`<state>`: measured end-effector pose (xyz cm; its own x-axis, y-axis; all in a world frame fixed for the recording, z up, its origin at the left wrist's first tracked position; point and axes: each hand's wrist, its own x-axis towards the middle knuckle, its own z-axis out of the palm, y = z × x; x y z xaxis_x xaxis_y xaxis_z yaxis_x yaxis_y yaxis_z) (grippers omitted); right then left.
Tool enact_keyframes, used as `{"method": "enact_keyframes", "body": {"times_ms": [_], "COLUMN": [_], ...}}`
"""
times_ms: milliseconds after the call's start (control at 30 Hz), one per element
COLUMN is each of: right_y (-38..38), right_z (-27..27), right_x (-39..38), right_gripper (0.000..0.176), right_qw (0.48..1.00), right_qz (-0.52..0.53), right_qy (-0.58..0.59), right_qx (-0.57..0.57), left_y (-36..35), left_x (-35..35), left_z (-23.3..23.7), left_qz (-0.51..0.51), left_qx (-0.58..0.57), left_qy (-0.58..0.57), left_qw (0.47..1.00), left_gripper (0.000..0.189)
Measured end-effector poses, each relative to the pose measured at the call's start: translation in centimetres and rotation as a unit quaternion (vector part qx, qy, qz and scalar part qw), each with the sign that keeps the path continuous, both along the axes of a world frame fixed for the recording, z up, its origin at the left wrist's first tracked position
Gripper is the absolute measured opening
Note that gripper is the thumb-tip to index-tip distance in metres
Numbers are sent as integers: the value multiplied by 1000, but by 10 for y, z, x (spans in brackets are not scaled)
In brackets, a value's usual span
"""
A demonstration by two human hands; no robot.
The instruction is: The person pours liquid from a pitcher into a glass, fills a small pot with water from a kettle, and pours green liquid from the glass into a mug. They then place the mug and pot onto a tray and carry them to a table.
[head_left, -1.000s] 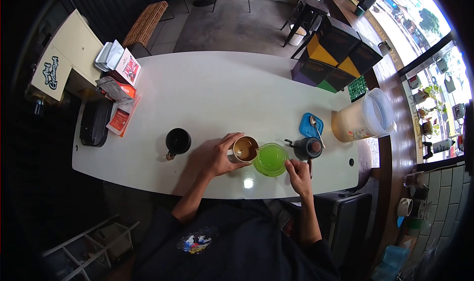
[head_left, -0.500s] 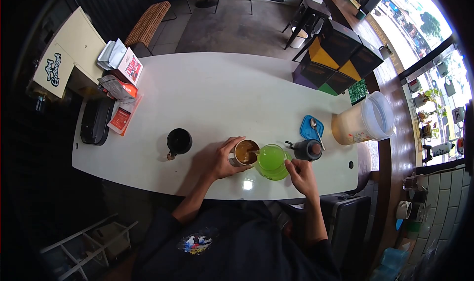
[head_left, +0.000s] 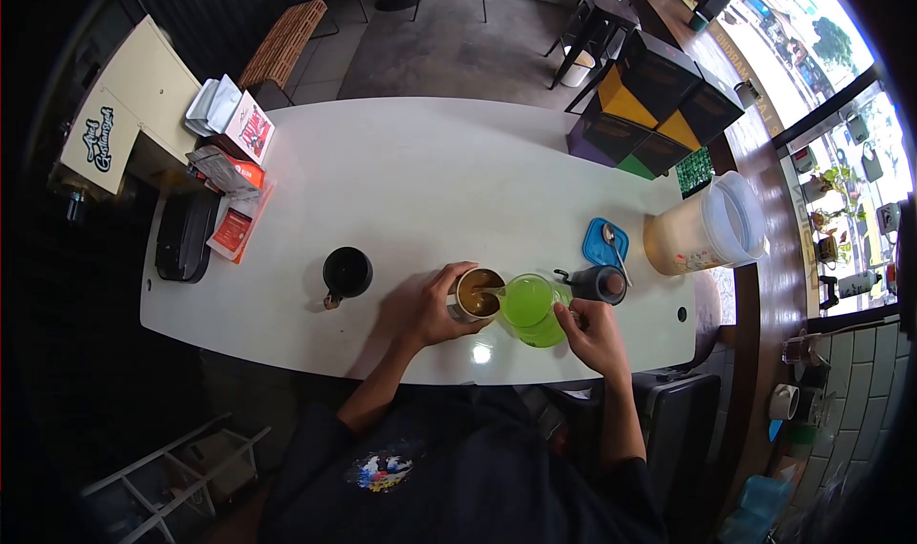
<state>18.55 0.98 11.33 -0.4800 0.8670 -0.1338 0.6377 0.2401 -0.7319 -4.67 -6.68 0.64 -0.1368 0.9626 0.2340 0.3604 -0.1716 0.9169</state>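
Observation:
My left hand [head_left: 439,313] is wrapped around a light-coloured mug [head_left: 463,312] with brown liquid [head_left: 475,299] inside. Held by its handle in my right hand [head_left: 594,338] is a translucent green jug [head_left: 531,305]. The jug is tilted to the left, and its spout reaches over the mug's right rim. Whether liquid is flowing from it is hard to make out. Close behind my right hand stands a dark grey lidded pot [head_left: 601,284] with a handle. Left of my left hand, a black cup [head_left: 347,273] stands on the white table [head_left: 411,181].
A metal spoon [head_left: 611,237] rests across a blue lid [head_left: 598,251] at the right. Beyond it is a large plastic container [head_left: 680,241]. Dark boxes [head_left: 648,114] are stacked at the back right. Packets [head_left: 239,221] and a black case [head_left: 187,236] occupy the left end.
My right hand and the jug have shifted slightly right, and the jug's tilt has changed a little. My left hand still holds the mug in nearly the same place.

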Motion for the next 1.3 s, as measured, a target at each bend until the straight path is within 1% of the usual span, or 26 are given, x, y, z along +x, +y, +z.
{"method": "enact_keyframes", "body": {"times_ms": [67, 133, 233, 333, 433, 500, 800, 1300], "right_y": [0, -1, -2, -3, -3, -2, -3, -2], "right_z": [5, 11, 19, 24, 28, 33, 43, 43], "right_x": [-1, -2, -4, -2, -1, -2, -6, -7], "right_gripper": [43, 43, 42, 42, 47, 41, 41, 40], "right_qw": [1000, 1000, 1000, 1000, 1000, 1000, 1000, 999], "right_qz": [1, 1, 4, 3, 3, 3, 4, 4], "right_qy": [-3, -5, 0, -7, -3, -21, -24, -37], "right_qx": [-4, -9, -2, 2, 4, 2, 13, 27], "left_y": [1, 0, 0, 0, 1, 0, 1, 1], "left_x": [0, -1, 1, 1, 1, 1, 0, 1], "left_z": [0, -1, 2, 4, 1, 3, 0, -1], "left_qz": [0, 10, 20, 17, 14, 12, 7, 4], "left_qx": [3, 23, 20, 7, -1, -4, 1, -11], "left_qy": [11, 60, 61, 77, 55, 59, 48, 32], "left_qw": [1000, 998, 998, 997, 998, 998, 999, 999], "left_gripper": [74, 78, 80, 78, 77, 77, 77, 78]}}
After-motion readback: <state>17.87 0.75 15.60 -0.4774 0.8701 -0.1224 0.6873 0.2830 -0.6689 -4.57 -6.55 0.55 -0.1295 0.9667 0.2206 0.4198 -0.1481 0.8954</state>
